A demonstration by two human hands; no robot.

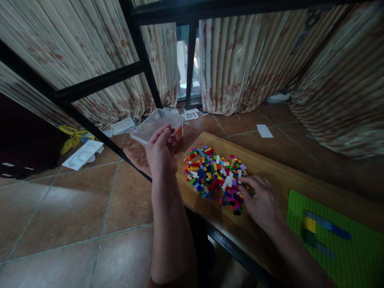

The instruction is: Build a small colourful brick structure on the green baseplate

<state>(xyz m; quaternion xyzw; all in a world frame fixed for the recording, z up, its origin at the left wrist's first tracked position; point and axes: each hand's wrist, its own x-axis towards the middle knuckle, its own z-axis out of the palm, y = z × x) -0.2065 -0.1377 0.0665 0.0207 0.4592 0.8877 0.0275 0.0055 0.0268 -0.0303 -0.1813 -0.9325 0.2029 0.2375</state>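
Note:
A heap of many-coloured toy bricks is spread on the wooden board. At its right edge my right hand has thumb and forefinger closing among the bricks, by some white and purple ones; what sits between the fingertips is too small to make out. My left hand is raised left of the heap, in front of a clear plastic box with an orange label. Its fingers are curled and pinched, and anything inside them is hidden. A green baseplate lies at the right, carrying blue, yellow and dark green bricks.
The wooden board rests on a dark metal frame. Black metal bars cross in front of patterned curtains. Papers, a white tray and a yellow object lie on the tiled floor.

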